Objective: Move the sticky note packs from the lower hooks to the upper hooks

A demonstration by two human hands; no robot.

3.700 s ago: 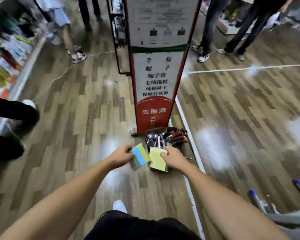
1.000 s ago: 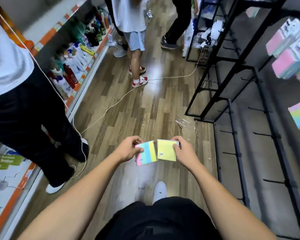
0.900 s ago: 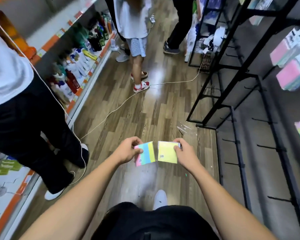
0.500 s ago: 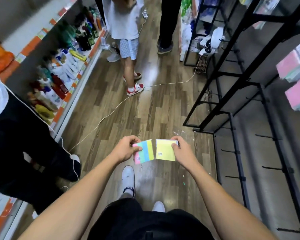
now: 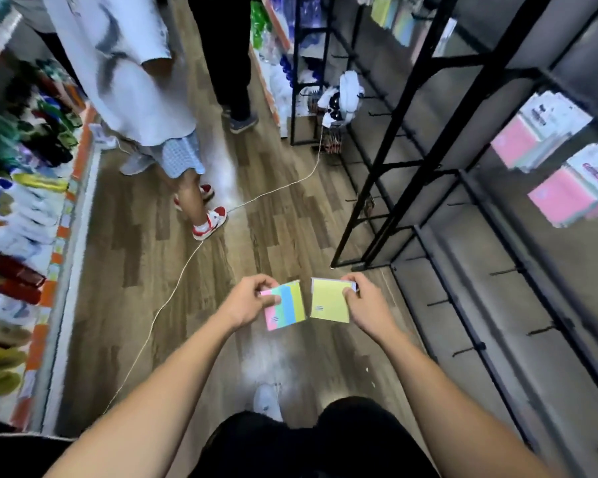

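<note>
Packs in transit: striped pack (image 5: 285, 307) gripped by left hand (image 5: 247, 300), yellow pack (image 5: 329, 300) by right hand (image 5: 368, 305); neither hung; lower hooks (image 5: 468, 350) nearby seen bare.

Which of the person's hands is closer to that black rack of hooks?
The right hand, holding the yellow pack, is beside the black rack. The left hand, with the striped pack, is farther out over the aisle.

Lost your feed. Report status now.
Left hand holds multicolour pack. Right hand holds yellow pack. Neither hung. Bystander's leg and cord ahead.
</note>
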